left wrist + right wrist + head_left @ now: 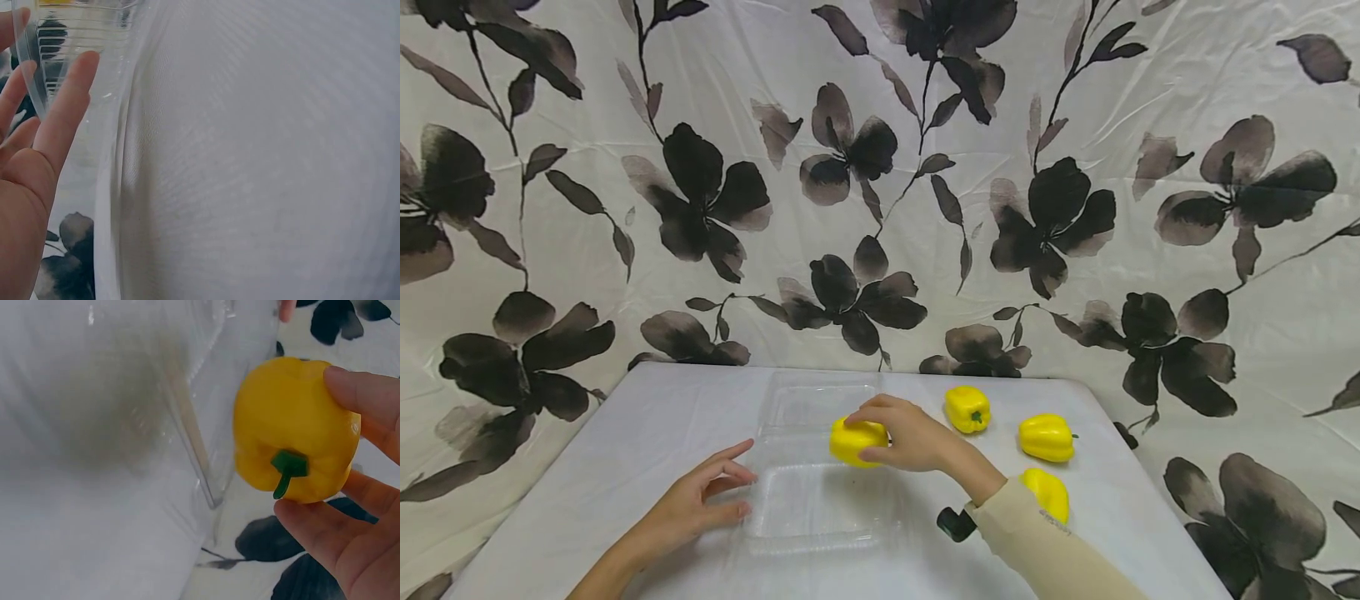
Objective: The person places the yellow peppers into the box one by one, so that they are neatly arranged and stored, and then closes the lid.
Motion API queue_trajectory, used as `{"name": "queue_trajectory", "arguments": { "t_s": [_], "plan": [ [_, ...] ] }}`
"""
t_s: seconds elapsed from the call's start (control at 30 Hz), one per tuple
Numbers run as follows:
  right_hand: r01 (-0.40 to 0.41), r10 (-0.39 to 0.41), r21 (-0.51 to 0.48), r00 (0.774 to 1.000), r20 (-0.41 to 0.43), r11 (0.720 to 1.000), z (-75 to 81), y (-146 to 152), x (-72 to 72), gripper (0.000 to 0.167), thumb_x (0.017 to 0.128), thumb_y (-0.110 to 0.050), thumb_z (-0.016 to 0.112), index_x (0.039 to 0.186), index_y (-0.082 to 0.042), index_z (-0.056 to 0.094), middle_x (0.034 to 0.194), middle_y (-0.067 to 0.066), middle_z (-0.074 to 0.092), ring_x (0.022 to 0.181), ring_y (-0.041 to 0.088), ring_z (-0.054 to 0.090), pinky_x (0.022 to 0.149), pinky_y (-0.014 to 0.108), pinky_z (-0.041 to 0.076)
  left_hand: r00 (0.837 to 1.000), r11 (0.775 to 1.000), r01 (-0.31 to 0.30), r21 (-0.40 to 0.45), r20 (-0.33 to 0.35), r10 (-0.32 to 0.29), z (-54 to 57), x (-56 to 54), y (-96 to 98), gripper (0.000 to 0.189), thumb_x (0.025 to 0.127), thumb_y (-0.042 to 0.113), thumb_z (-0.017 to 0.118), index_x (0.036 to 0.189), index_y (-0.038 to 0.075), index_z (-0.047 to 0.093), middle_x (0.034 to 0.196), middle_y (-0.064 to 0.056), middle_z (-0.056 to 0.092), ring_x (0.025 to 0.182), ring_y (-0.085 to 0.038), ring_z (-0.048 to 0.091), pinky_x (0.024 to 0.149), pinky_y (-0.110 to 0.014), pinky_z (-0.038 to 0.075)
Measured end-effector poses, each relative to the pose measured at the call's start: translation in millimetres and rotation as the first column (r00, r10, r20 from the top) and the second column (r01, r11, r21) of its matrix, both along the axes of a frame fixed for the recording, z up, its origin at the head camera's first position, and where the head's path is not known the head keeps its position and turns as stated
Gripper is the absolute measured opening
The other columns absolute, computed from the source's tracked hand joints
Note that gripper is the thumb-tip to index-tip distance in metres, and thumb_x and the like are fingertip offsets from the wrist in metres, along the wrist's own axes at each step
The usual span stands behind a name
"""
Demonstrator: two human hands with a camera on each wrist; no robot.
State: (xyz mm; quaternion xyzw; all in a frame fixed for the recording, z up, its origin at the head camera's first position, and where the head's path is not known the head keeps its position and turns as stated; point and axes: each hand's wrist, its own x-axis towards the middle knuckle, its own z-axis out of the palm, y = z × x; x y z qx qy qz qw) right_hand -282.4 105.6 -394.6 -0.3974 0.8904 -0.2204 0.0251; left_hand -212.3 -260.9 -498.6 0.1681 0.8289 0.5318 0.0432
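Observation:
My right hand (906, 432) grips a yellow bell pepper (850, 442) over the clear plastic container (816, 542), near the fold between its base and its raised lid (823, 400). In the right wrist view the bell pepper (294, 419) shows its green stem, with thumb and fingers (362, 394) around its sides. At the container's left side is my left hand (696, 500), its fingers spread loosely and its fingertips right at the rim. The left wrist view shows these fingers (69, 112) beside the container's ribbed clear wall (81, 37).
Three more yellow bell peppers lie at the right of the white table (685, 400): one at the back (967, 409), one farther right (1047, 437) and one partly behind the right sleeve (1045, 492). A black wrist device (956, 524) sits under that sleeve. Floral cloth (850, 317) hangs behind.

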Motion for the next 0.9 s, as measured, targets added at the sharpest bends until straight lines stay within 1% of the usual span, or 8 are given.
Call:
{"name": "queue_trajectory", "arguments": {
  "t_s": [0.17,0.27,0.4,0.47,0.6,0.7,0.8,0.9],
  "plan": [
    [-0.043,0.043,-0.001,0.999,-0.011,0.999,-5.3,-16,-2.9,0.042,0.097,-0.019,0.079,0.138,-0.015,0.07,0.138,0.003,0.067,0.128,0.021,0.06,0.111,0.04,0.052,1.0,1.0,-0.008,0.0,0.025,0.007,-0.5,-1.5,0.8,0.037,0.093,0.025,0.085,0.121,0.009,0.067,0.174,-0.011,0.028,0.14,-0.037,0.057,0.106,-0.012,0.046],
    [-0.047,0.047,0.014,0.999,-0.01,0.999,-8.6,-25,-3.7,0.042,0.097,-0.02,0.079,0.138,-0.016,0.07,0.137,0.001,0.067,0.128,0.02,0.059,0.112,0.039,0.05,0.998,1.0,-0.022,-0.004,0.054,0.022,-0.3,-2.3,0.7,0.039,0.092,0.027,0.086,0.122,0.01,0.067,0.175,-0.009,0.027,0.141,-0.037,0.056,0.106,-0.012,0.045],
    [-0.05,0.05,0.027,0.999,-0.001,0.998,-12.2,-37,-4.1,0.042,0.097,-0.022,0.08,0.138,-0.018,0.07,0.137,0.0,0.067,0.128,0.018,0.059,0.113,0.037,0.049,0.998,1.0,-0.021,-0.003,0.057,0.021,0.0,-2.9,0.2,0.04,0.091,0.026,0.086,0.122,0.01,0.067,0.174,-0.009,0.027,0.14,-0.037,0.057,0.107,-0.014,0.047],
    [-0.052,0.052,0.026,0.999,0.007,0.998,-13.8,-42,-4.1,0.042,0.097,-0.022,0.08,0.138,-0.018,0.07,0.136,0.0,0.067,0.127,0.018,0.059,0.112,0.035,0.049,0.999,1.0,-0.01,0.002,0.044,0.01,0.3,-2.6,0.1,0.039,0.092,0.025,0.086,0.122,0.009,0.066,0.174,-0.012,0.027,0.139,-0.038,0.057,0.106,-0.013,0.047],
    [-0.049,0.049,0.032,0.999,0.011,0.998,-17.0,-51,-4.0,0.042,0.097,-0.022,0.08,0.137,-0.02,0.071,0.135,0.0,0.067,0.125,0.016,0.059,0.11,0.032,0.049,0.998,1.0,-0.008,0.011,0.054,0.008,1.5,-2.6,1.2,0.039,0.092,0.025,0.086,0.122,0.009,0.066,0.174,-0.012,0.027,0.139,-0.037,0.057,0.105,-0.011,0.045],
    [-0.043,0.043,0.042,0.999,0.004,0.998,-19.4,-56,-3.9,0.042,0.096,-0.023,0.08,0.137,-0.022,0.071,0.134,-0.001,0.067,0.124,0.015,0.059,0.109,0.03,0.049,0.998,1.0,-0.008,0.008,0.06,0.008,2.0,-2.8,1.7,0.039,0.092,0.025,0.086,0.122,0.009,0.066,0.174,-0.011,0.027,0.14,-0.037,0.057,0.108,-0.016,0.048],
    [-0.041,0.041,0.049,0.999,0.0,0.998,-20.6,-61,-3.6,0.042,0.096,-0.024,0.08,0.137,-0.022,0.071,0.134,-0.002,0.068,0.123,0.014,0.06,0.109,0.03,0.049,0.998,1.0,-0.003,-0.005,0.056,0.004,1.3,-3.2,0.8,0.039,0.093,0.026,0.085,0.123,0.009,0.066,0.175,-0.011,0.027,0.14,-0.038,0.057,0.112,-0.025,0.05],
    [-0.038,0.038,0.053,0.999,-0.005,0.998,-22.4,-66,-3.3,0.042,0.096,-0.025,0.081,0.137,-0.022,0.072,0.134,-0.003,0.068,0.123,0.014,0.06,0.109,0.03,0.048,0.998,1.0,-0.009,-0.009,0.067,0.01,-0.1,-4.2,0.3,0.039,0.093,0.027,0.085,0.123,0.011,0.066,0.175,-0.008,0.028,0.14,-0.036,0.057,0.113,-0.027,0.049]
  ]
}}
